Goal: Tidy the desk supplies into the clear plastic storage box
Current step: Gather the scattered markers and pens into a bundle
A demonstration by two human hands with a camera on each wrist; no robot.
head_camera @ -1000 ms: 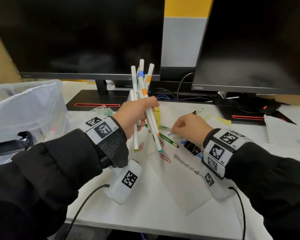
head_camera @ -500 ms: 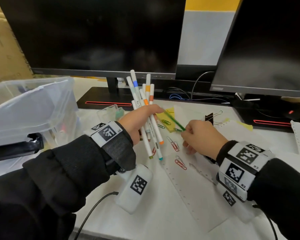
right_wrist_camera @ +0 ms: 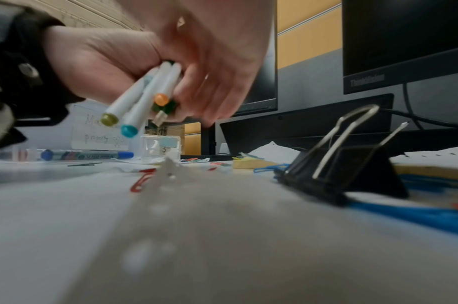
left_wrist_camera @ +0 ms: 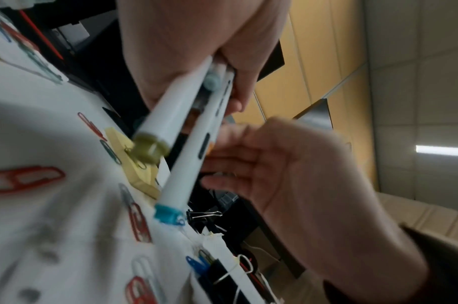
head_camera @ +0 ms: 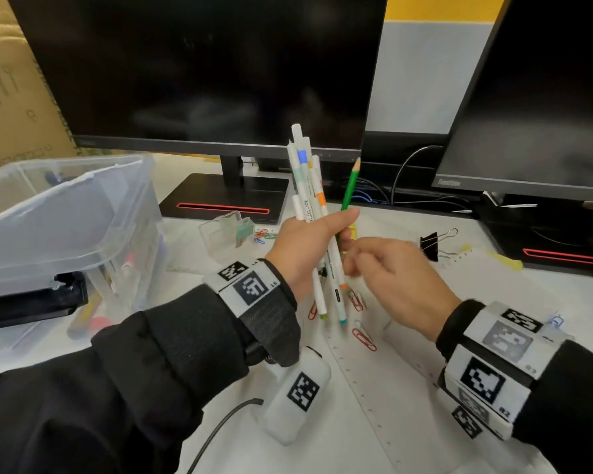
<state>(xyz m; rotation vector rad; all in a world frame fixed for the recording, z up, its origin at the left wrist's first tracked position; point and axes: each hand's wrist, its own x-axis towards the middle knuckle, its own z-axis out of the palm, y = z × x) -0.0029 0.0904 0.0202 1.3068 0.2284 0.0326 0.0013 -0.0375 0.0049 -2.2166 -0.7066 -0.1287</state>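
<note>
Head view shows our left hand [head_camera: 305, 246] clamped on upright pens [head_camera: 310, 206] and a green pencil [head_camera: 350, 186], right hand [head_camera: 396, 278] slack beside them, storage box [head_camera: 83, 213] far off to its left.

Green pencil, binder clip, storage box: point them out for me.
green pencil [head_camera: 349, 186], head view, on its painted shaft.
binder clip [right_wrist_camera: 352, 174], right wrist view, on its black body.
storage box [head_camera: 144, 213], head view, on its clear side wall.

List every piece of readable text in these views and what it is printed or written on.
"ThinkVision": bezel of the right monitor.
"property": handwritten note; the line above starts "Ma", rest hidden.
"L5": left wristband.
"R2": right wristband.
Blue marker print: mirrored, blurred.
Pens: too small.
</note>
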